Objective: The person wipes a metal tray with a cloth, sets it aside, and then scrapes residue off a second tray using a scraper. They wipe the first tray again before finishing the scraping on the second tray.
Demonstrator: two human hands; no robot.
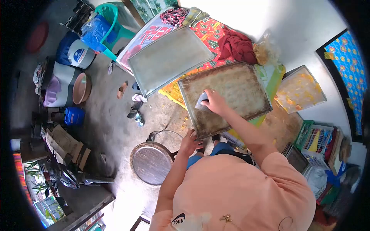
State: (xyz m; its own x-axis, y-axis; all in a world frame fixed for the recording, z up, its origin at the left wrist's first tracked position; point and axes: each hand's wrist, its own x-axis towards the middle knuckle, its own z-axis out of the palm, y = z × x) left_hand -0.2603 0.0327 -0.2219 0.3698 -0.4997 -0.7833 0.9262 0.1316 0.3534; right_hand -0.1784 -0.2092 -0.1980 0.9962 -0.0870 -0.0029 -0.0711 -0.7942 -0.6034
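Note:
A brown-stained metal tray (pixel 239 90) lies on the cloth-covered table, its near left corner over the edge. My right hand (pixel 214 101) is on the tray's left part, its fingers closed round a grey-blue cloth or pad (pixel 201 101). My left hand (pixel 189 143) is at the tray's near left corner, fingers apart and slightly bent; whether it touches the rim is hard to tell. Beyond the stained tray lies a cleaner, paler metal tray (pixel 171 59).
A round stool (pixel 152 163) stands on the floor left of my left hand. Dark red cloth (pixel 236 46) lies at the table's back. An orange-spotted tray (pixel 300 90) leans by the right wall, above crates (pixel 317 142). Footwear (pixel 134 109) lies on the floor.

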